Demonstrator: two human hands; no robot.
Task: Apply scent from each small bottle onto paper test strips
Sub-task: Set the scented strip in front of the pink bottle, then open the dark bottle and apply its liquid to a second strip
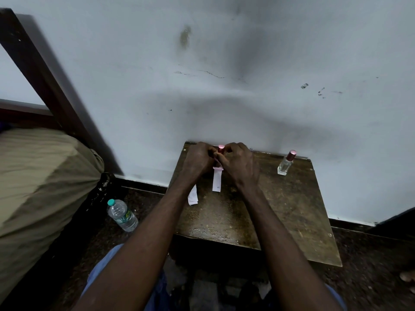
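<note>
Both hands meet over the far edge of the tabletop [258, 221], close to the wall [224, 63]. The left hand [197, 159] has its fingers curled around the body of a small bottle [221, 149], of which little more than the pink cap shows between the knuckles. The right hand [240, 163] is bunched up against it, fingers pinching the top of a white paper strip [217, 182] just beside the bottle; the strip hangs down from the hands towards the wood. A second strip [193, 197] lies flat near the tabletop's left edge, partly under the left forearm. A second bottle [286, 164], clear glass with a pink cap, stands upright at the far right corner, well apart from the hands. On the floor to the left lies a water bottle [122, 215] with a green cap, near a bed [40, 176].
</note>
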